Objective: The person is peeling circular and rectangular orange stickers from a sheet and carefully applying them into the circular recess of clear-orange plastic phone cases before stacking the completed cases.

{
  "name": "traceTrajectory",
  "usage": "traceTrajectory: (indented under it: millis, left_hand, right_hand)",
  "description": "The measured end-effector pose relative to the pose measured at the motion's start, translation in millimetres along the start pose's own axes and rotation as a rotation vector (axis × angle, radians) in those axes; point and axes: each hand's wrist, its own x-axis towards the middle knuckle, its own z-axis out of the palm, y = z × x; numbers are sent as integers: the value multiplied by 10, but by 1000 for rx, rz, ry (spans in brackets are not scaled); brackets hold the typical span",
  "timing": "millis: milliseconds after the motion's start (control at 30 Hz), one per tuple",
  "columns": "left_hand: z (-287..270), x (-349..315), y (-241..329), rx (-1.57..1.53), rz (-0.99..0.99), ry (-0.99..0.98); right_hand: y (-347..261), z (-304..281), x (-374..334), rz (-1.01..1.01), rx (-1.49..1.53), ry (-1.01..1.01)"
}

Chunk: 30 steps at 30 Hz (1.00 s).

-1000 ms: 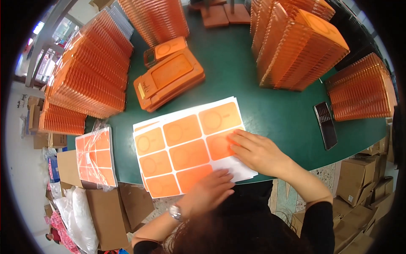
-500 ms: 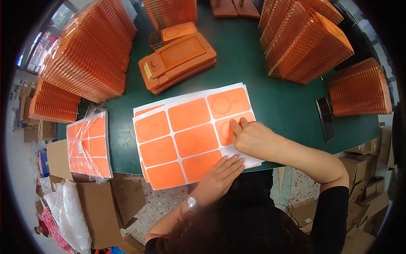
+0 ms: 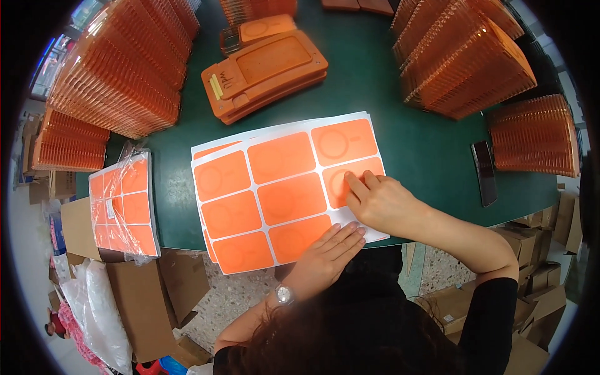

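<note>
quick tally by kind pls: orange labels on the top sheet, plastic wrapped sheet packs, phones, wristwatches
Orange labels on the top sheet: 8 (one partly behind the right hand)
Wrapped sheet pack: 1
Phone: 1
Wristwatch: 1
Total: 11

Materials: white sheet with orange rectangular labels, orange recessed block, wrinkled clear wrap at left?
Sheet: likely paper, possibly film, matte; thin, flat edges. Block: probably moulded plastic, satin; rounded corners, soft sheen. Wrap: apparently plastic film, glossy; see-through, creased, glinting.
</note>
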Motion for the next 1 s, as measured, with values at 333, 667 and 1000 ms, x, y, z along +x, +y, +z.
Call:
traceTrajectory:
  millis: [333,667,1000]
  left_hand:
    - [47,-45,-37,-61,-42,-61]
    - [-1,11,8,-14,-18,-12]
    - [-196,36,41,-287,-153,139]
  right_hand:
    - [-227,48,61,9,-262,-20]
    - [-179,67,-5,232,170,130]
    - [-208,118,-66,294,165,409]
